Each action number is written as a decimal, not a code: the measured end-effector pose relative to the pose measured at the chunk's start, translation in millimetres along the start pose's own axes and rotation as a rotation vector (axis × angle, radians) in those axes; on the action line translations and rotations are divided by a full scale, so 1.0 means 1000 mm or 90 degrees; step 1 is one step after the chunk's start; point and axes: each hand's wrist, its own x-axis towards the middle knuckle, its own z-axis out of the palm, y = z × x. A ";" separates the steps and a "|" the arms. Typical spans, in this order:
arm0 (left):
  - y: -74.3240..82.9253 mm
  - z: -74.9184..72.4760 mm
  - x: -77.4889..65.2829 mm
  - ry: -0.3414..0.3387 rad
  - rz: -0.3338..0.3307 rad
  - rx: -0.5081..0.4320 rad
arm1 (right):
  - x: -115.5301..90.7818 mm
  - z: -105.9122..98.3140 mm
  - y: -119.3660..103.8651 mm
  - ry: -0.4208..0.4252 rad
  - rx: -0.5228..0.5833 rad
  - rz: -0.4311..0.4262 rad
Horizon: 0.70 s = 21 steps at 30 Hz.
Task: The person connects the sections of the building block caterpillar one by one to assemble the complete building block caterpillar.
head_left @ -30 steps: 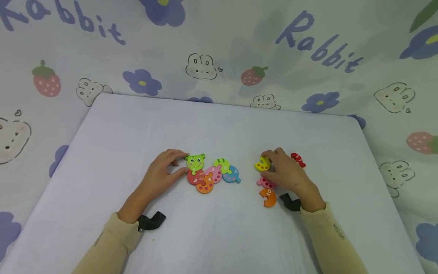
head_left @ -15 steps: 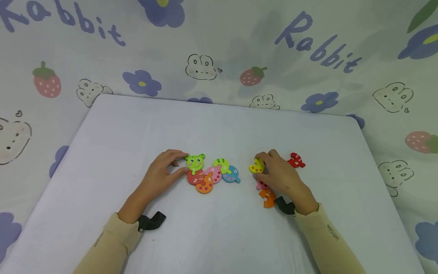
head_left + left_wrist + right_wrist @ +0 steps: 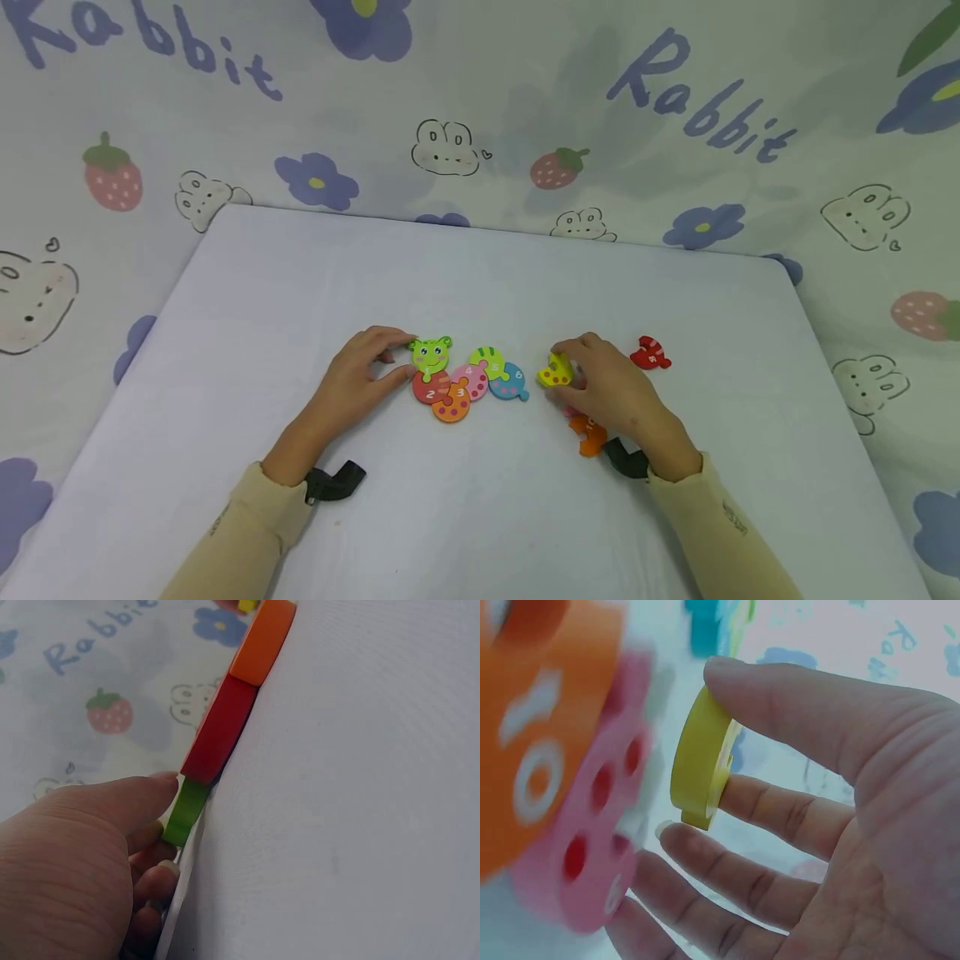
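Observation:
In the head view my left hand [image 3: 367,367] holds the green caterpillar head puzzle piece [image 3: 431,356] between thumb and index finger. Joined to it are a red piece [image 3: 431,387], an orange piece [image 3: 452,405], a pink piece [image 3: 471,382], a light green piece [image 3: 487,362] and a blue piece [image 3: 508,382]. My right hand [image 3: 611,381] pinches a yellow puzzle piece [image 3: 553,372] just right of the blue one. The right wrist view shows the yellow piece [image 3: 699,754] on edge between thumb and fingers.
An orange piece numbered 10 [image 3: 588,436] lies below my right hand, with a pink piece [image 3: 585,862] beside it, mostly hidden in the head view. A red striped piece [image 3: 650,353] lies farther right. All lie on a white table [image 3: 465,517] before a rabbit-print cloth [image 3: 480,100].
My right hand has moved left with the yellow piece, toward the blue end of the joined row. The red striped piece now shows fully. My left hand has stayed at the head piece.

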 end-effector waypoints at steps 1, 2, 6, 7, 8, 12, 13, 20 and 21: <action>0.000 0.000 0.000 0.000 0.002 0.001 | -0.001 0.000 -0.003 0.002 0.000 -0.010; 0.000 0.000 0.000 0.000 0.004 0.001 | -0.003 0.000 -0.007 0.004 -0.001 -0.019; 0.000 0.000 0.001 -0.001 0.004 0.003 | -0.008 0.004 -0.019 0.005 -0.016 -0.048; 0.000 0.000 0.001 -0.002 0.004 0.001 | -0.009 0.005 -0.022 0.002 -0.019 -0.054; 0.000 0.000 0.001 -0.002 0.003 0.000 | -0.010 0.007 -0.024 -0.001 -0.024 -0.060; 0.000 0.000 0.002 0.000 0.008 -0.001 | -0.012 0.013 -0.030 -0.014 -0.039 -0.085; 0.000 0.000 0.001 0.001 0.009 -0.001 | -0.012 0.014 -0.032 -0.012 -0.041 -0.090; -0.001 0.000 0.000 0.007 0.018 -0.003 | -0.013 0.018 -0.036 0.004 -0.062 -0.107; -0.001 0.000 0.000 0.007 0.016 -0.003 | -0.013 0.019 -0.037 0.003 -0.066 -0.109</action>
